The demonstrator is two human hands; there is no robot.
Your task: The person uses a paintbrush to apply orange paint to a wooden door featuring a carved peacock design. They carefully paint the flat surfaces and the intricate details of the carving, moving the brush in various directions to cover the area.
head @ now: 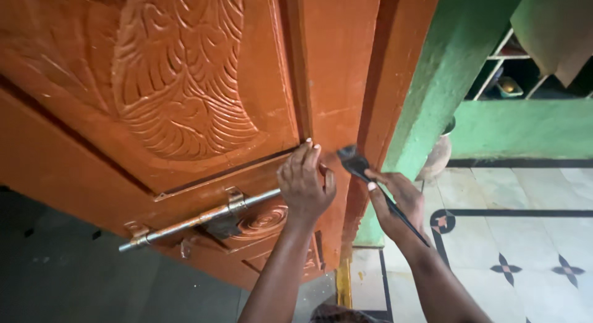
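Door (185, 100) fills my view, carved and red-brown, with a metal bolt (197, 221) across its lower part. My left hand (304, 186) presses flat against the door's edge just past the bolt's end, fingers bent and holding nothing, likely to steady it. My right hand (395, 202), just right of the door's edge, has its grip closed on a dark brush (370, 181), bristles touching the edge. Tiled floor (513, 236) lies further right.

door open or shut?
Open. The carved orange door stands swung away from the frame, its edge free, with tiled floor visible past it.
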